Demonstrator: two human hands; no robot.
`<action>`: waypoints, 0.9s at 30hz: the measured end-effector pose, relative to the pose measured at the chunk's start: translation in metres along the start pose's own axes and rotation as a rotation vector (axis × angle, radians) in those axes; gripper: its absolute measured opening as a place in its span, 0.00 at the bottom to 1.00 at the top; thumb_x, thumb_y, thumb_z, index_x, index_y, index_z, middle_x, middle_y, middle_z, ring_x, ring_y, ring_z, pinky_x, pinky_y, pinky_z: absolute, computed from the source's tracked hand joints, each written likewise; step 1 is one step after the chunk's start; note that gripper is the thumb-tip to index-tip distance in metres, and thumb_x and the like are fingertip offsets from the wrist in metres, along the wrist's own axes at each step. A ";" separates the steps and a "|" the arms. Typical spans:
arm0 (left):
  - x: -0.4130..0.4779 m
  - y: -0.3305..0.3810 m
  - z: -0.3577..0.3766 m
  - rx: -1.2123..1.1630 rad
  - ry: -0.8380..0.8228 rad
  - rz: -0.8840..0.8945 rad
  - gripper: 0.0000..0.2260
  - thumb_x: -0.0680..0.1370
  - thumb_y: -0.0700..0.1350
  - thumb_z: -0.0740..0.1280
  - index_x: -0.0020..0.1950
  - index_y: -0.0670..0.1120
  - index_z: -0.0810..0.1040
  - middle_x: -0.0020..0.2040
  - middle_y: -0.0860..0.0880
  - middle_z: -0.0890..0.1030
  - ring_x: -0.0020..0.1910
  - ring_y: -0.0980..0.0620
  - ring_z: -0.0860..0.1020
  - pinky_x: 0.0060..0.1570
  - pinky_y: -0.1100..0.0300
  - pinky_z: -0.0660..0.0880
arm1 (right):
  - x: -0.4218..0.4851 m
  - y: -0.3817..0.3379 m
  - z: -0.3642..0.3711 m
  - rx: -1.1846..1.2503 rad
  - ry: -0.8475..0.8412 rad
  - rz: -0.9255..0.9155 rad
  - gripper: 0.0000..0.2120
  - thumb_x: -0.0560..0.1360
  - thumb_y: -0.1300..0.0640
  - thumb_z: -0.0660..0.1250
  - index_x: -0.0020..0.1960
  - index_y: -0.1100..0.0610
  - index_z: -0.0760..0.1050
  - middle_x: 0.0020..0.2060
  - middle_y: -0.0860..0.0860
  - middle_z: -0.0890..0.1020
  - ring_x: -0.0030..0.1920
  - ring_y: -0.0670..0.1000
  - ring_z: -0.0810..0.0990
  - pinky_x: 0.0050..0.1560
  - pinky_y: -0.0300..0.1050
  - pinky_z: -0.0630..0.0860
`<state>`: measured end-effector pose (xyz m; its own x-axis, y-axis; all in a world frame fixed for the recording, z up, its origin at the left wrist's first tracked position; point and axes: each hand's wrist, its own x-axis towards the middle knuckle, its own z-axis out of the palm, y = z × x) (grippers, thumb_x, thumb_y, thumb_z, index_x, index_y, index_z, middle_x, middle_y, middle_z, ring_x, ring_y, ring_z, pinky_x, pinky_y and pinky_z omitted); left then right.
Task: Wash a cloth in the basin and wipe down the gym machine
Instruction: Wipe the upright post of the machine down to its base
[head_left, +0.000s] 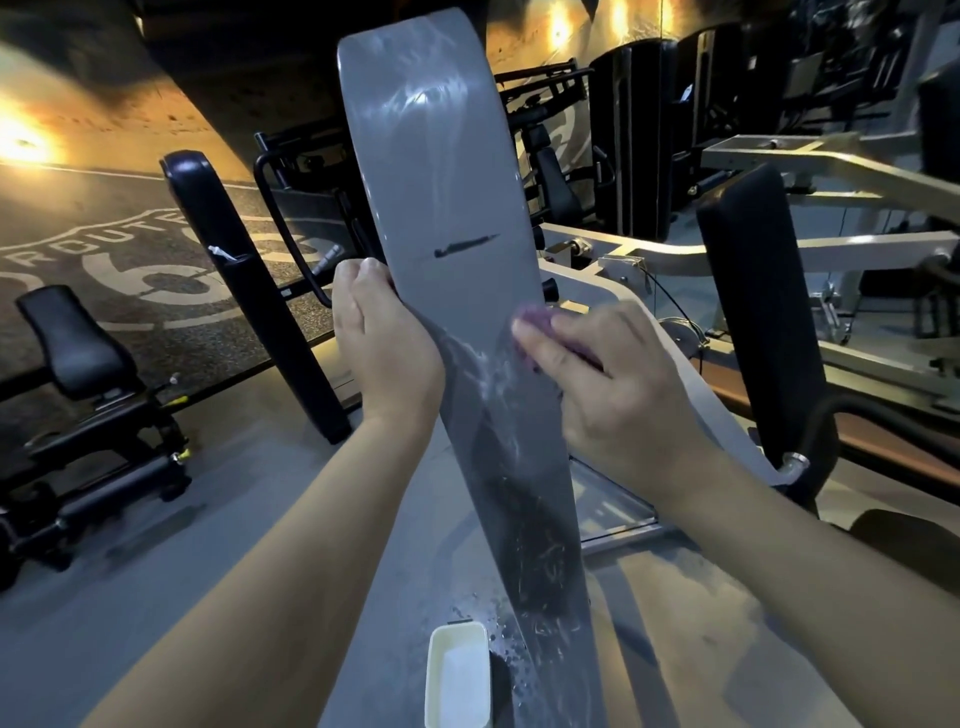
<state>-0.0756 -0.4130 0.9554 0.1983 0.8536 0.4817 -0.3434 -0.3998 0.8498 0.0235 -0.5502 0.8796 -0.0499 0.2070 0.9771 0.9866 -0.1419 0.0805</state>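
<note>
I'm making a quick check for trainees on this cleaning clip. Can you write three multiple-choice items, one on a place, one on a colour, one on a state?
1. Where is the basin?
A. On the floor at the foot of the grey panel
B. On the black seat at left
C. In the left hand

2. What colour is the cloth?
A. Yellow
B. Purple
C. White

3. What is the left hand doing?
A. Hanging free
B. Dipping into the basin
C. Gripping the panel's edge

Key:
1 A: the basin stands on the floor by the base of the grey panel.
2 B: the cloth under the right hand shows purple.
3 C: the left hand curls round the panel's left edge.
</note>
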 end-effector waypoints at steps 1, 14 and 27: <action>0.000 0.000 0.000 0.000 0.000 0.002 0.19 0.81 0.45 0.55 0.31 0.58 0.66 0.37 0.52 0.69 0.40 0.48 0.67 0.43 0.48 0.67 | 0.003 -0.001 0.003 0.000 0.037 0.027 0.13 0.82 0.67 0.67 0.66 0.66 0.80 0.51 0.54 0.76 0.47 0.59 0.75 0.50 0.50 0.77; 0.003 0.000 -0.005 0.114 0.001 0.034 0.12 0.80 0.50 0.55 0.38 0.50 0.68 0.42 0.45 0.73 0.48 0.37 0.74 0.50 0.33 0.73 | 0.014 -0.014 0.015 -0.037 0.046 -0.077 0.12 0.82 0.66 0.68 0.64 0.65 0.81 0.53 0.54 0.74 0.50 0.57 0.73 0.48 0.52 0.79; -0.032 -0.012 -0.075 0.366 -0.340 0.190 0.15 0.80 0.37 0.64 0.65 0.50 0.75 0.58 0.55 0.78 0.58 0.59 0.77 0.55 0.70 0.72 | 0.020 -0.011 -0.002 -0.087 -0.118 -0.046 0.17 0.82 0.67 0.67 0.70 0.63 0.77 0.53 0.59 0.82 0.53 0.59 0.76 0.50 0.53 0.79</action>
<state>-0.1469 -0.4105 0.9135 0.4712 0.6223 0.6251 -0.0718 -0.6793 0.7304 0.0113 -0.5468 0.8987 -0.0711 0.3269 0.9424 0.9664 -0.2115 0.1462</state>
